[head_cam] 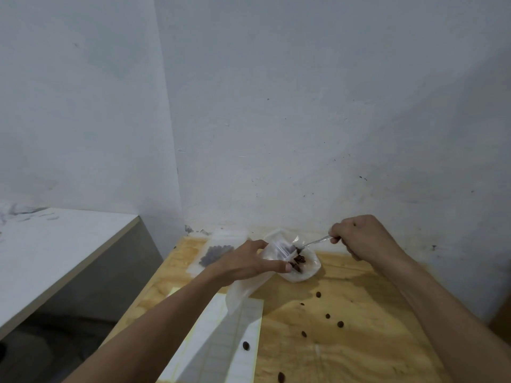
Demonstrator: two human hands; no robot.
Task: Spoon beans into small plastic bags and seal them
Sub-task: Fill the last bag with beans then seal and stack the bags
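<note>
My left hand [246, 262] grips a small clear plastic bag [249, 286] at its open top, the bag hanging down toward me. My right hand [359, 236] holds a metal spoon [315, 241] by the handle, its bowl pointing left at the bag's mouth. Dark brown beans [298, 259] lie in a white plastic container [304, 269] right behind the bag opening. A filled bag of beans [214, 254] lies flat at the back left of the wooden table [359, 313].
Several loose beans [340, 323] are scattered on the table in front of the container. White lined sheets [221, 341] lie at the table's left edge. A white wall rises directly behind. A lower white surface [55, 244] stands to the left.
</note>
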